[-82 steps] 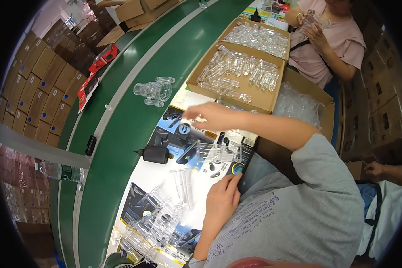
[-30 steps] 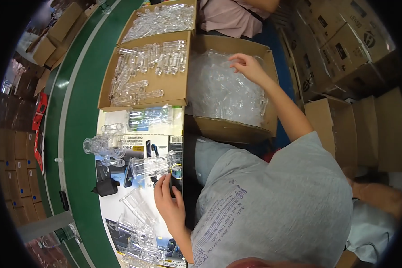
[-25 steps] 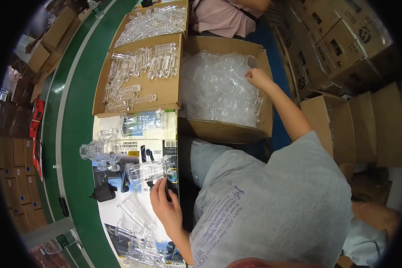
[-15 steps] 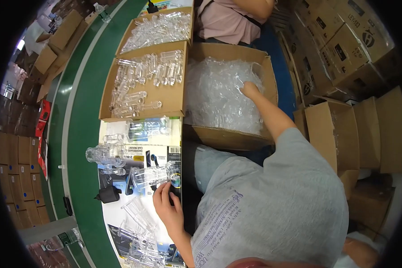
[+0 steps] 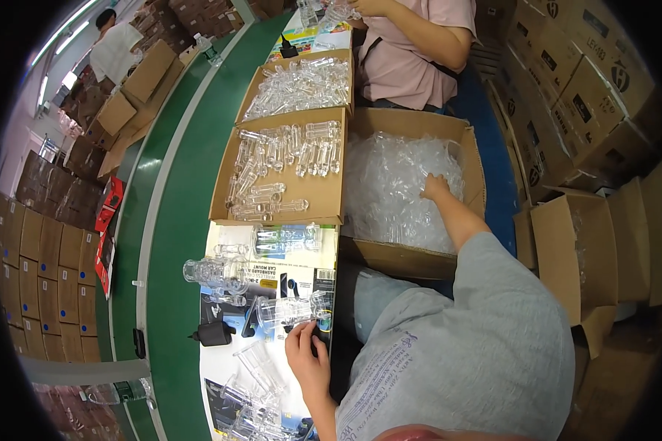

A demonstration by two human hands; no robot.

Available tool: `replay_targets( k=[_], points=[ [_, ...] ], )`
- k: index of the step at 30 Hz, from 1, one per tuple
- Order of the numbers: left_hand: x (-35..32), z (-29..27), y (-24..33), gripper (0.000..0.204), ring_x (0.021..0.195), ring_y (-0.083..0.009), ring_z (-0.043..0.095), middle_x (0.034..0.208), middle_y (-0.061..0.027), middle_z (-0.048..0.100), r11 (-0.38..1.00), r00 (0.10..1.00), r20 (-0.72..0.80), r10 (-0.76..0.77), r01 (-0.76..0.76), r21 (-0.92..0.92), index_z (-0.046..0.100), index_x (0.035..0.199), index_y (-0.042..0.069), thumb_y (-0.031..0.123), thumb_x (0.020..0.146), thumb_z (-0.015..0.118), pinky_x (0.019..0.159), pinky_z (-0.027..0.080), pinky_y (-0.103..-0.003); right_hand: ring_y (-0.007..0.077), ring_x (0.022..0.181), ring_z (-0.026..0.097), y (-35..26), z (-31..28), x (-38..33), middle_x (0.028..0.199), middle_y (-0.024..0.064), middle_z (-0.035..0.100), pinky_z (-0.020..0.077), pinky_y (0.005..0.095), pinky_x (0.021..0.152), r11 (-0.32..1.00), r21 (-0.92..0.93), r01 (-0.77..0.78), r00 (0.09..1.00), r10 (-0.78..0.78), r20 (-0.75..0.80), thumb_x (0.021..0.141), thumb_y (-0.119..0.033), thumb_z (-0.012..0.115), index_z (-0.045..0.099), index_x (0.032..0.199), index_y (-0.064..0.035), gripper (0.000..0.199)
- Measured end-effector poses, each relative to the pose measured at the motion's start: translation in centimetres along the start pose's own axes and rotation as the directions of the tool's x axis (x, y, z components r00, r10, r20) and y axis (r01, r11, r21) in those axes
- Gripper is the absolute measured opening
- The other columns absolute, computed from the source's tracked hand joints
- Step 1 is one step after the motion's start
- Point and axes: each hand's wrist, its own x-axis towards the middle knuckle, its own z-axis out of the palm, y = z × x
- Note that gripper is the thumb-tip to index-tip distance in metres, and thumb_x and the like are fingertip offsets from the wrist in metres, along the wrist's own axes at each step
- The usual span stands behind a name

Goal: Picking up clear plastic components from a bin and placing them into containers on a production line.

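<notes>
Inside the deep box [image 5: 401, 257], toward its right wall, the right hand [image 5: 435, 187] is lowered onto a heap of clear, crinkled plastic packaging [image 5: 390, 184]. Its fingers are bent inward; whether anything is gripped by them cannot be told. The left hand [image 5: 309, 359] is rested at the edge of the table [image 5: 222, 361], left of the deep box and nearer the person, with its fingers loosely spread. Its fingertips are placed at the near side of a clear wide-ended piece [image 5: 283, 311], which is laid lengthwise; whether they are pressed against it cannot be made out.

Farther left of the deep box, a bulky clear piece [image 5: 215, 272] is flanked by small clear tubes, and a black bottle [image 5: 215, 334] with a pointed nozzle is laid down. Nearer the person than the deep box, a clear tapered vessel [image 5: 260, 365] is seen. Immediately left of the deep box, clear tubes [image 5: 320, 156] are contained in a shallow cardboard tray [image 5: 322, 197]. Beyond the deep box, a clear piece [image 5: 338, 10] is held by a co-worker [image 5: 415, 66] dressed in pink.
</notes>
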Motion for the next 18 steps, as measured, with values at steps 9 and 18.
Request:
replay_targets(
  k=[9,18],
  points=[
    [-0.1,0.0,-0.2,0.025,0.094,-0.0288,0.054,0.101,-0.0135,0.055,1.0,1.0,0.005,-0.009,0.009,0.002,0.061,0.1,0.002,-0.005,0.077,0.052,0.082,0.044,-0.035,0.035,0.098,0.06,-0.1,1.4,-0.6,0.104,0.0197,0.061,0.0455,0.0421,0.085,0.998,0.056,0.0,1.0,-0.001,0.02,0.061,-0.039,0.076,0.031,0.129,-0.0084,0.087],
    [-0.3,-0.1,-0.2,0.026,0.095,-0.0288,0.054,0.101,-0.0137,0.055,1.0,1.0,0.006,0.012,-0.012,0.006,0.061,0.1,0.002,-0.005,0.078,0.051,0.083,0.044,-0.034,0.0342,0.096,0.06,0.5,-1.4,-2.5,0.103,0.02,0.061,0.0469,0.0405,0.08,0.981,0.166,0.096,0.989,-0.075,-0.13,0.061,-0.049,0.075,0.03,0.132,-0.012,0.092]
  ],
)
